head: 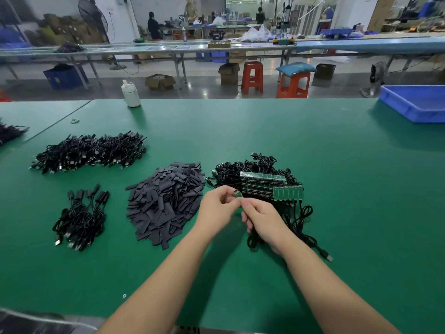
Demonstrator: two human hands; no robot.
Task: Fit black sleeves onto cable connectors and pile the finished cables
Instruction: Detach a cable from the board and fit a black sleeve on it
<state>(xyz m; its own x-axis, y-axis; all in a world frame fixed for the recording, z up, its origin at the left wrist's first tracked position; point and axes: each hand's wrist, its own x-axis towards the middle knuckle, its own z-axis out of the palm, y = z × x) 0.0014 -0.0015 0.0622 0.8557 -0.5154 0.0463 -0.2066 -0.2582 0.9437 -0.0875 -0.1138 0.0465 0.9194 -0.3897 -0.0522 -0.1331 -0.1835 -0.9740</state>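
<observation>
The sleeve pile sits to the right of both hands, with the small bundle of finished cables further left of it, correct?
Not quite. In the head view the sleeve pile sits to the left of both hands, the left hand and the right hand. The small bundle of finished cables does lie further left of it.

We see a green table point(240, 131) under everything. On it lie dark grey-black sleeves point(166, 201), black cables point(89, 153) with silvery plug tips, and a smaller black bundle point(80, 219). On the black cable heap point(260, 165) sit green boards point(263, 178) with dotted light edges. A white bottle point(130, 93) stands at the far edge, and a blue tray point(414, 102) at the right. Beyond the table we see two orange-red stools point(252, 77), one topped by a teal cushion point(295, 68), brown boxes point(160, 81), and a blue crate point(65, 77).
</observation>
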